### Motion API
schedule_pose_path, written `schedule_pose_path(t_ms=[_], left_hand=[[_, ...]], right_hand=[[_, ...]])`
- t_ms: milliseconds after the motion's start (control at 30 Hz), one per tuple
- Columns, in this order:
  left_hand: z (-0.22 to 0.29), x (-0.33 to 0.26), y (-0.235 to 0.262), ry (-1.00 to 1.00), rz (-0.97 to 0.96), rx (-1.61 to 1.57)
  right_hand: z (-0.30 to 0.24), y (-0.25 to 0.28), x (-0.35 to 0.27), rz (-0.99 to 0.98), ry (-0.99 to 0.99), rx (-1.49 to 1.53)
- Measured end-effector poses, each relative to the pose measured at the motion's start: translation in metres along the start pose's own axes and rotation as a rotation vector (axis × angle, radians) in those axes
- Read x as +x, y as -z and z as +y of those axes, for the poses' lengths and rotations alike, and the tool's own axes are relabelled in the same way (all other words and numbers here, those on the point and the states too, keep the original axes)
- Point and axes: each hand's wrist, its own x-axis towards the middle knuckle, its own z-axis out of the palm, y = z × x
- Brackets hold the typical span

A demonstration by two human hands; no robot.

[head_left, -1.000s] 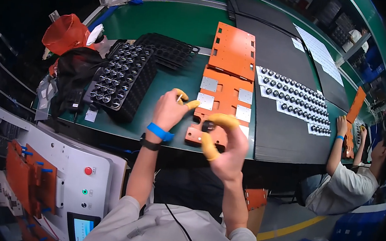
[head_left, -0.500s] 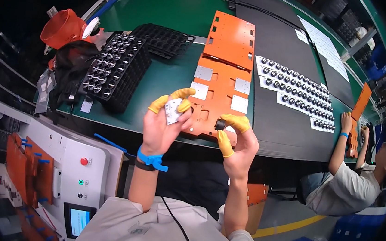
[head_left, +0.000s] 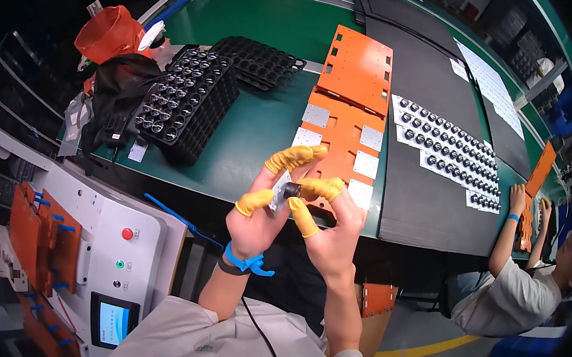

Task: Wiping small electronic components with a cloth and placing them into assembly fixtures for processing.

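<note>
My left hand, with yellow finger cots and a blue wrist strap, grips a small white square board by its edges. The board is tilted nearly on edge. My right hand, also in yellow finger cots, pinches a short black cylindrical lens against the board's face. Whether it is seated there I cannot tell. Just beyond both hands lies an orange fixture with several white square boards in its pockets. Its orange lid is folded open at the far side.
A black tray stack of shiny round lenses stands left, near another black tray. Right, black mats carry rows of boards with black lenses. A co-worker sits far right. A white machine stands lower left.
My hands have come together; the black lens in my right hand has moved left to meet the board. The board has turned from face-on to nearly edge-on. The whole view has shifted slightly.
</note>
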Motion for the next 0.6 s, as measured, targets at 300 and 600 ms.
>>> schedule_pose_path(t_ms=[300, 600], left_hand=[[-0.013, -0.004, 0.000, -0.132, 0.005, 0.373], [-0.023, -0.004, 0.009, -0.273, -0.037, 0.538]], right_hand=[[-0.007, -0.008, -0.004, 0.013, -0.181, 0.081], [-0.007, 0.003, -0.001, -0.148, -0.506, 0.341]])
